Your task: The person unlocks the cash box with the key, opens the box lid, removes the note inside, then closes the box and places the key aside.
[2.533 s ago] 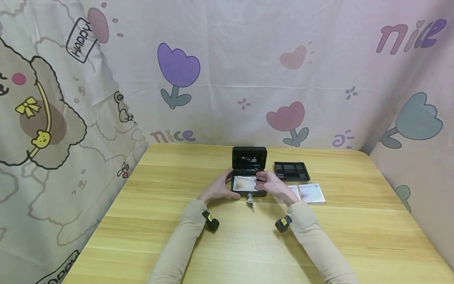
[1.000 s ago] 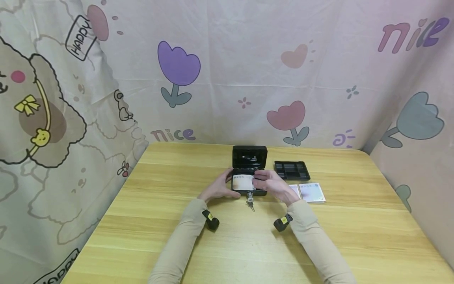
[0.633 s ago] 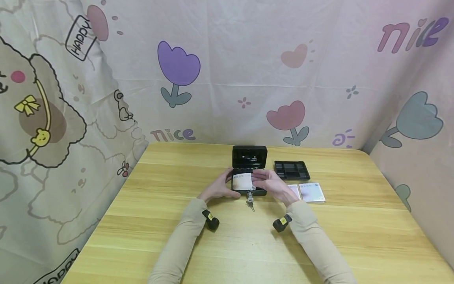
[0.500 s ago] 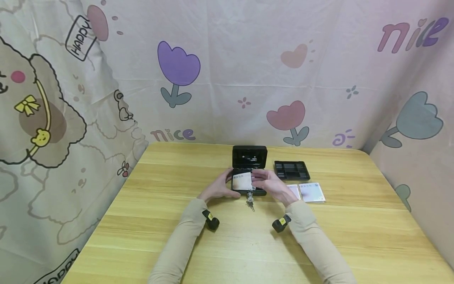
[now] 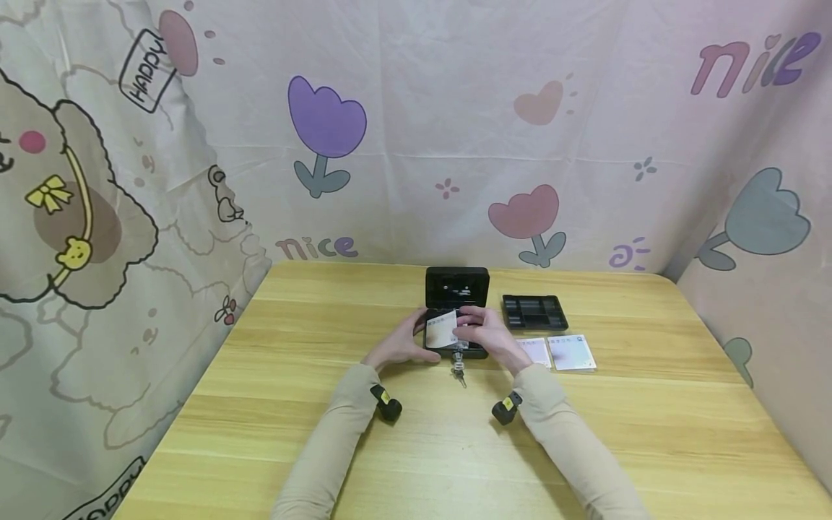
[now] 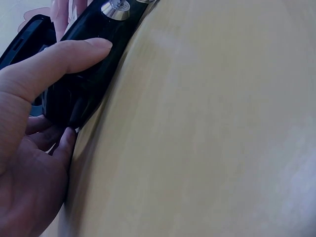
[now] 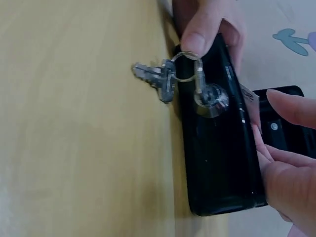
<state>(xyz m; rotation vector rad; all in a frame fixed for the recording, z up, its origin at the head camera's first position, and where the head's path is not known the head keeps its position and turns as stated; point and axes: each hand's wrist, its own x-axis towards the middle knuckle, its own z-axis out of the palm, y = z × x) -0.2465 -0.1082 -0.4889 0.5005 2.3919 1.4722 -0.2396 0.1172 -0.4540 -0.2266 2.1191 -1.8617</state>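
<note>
A black cash box (image 5: 477,353) stands on the table, its lid (image 5: 457,289) raised. Keys (image 5: 459,377) on a ring hang from its front lock (image 7: 211,101). My left hand (image 5: 404,342) grips the box's left end, thumb on the front face and fingers round the side. Inside lies a pale stack of banknotes (image 5: 442,331), tilted with its right edge raised. At that edge my right hand (image 5: 489,334) reaches into the box and holds the stack; the exact finger contact is partly hidden.
A black compartment tray (image 5: 535,313) lies right of the box. Nearer, two pale stacks of notes (image 5: 571,352) lie side by side, the left one partly behind my right hand. A printed cloth (image 5: 416,144) hangs behind the wooden table (image 5: 416,455).
My right hand has moved left within the box. The banknotes, flat before, are now tilted, right edge up. My left hand stays on the box.
</note>
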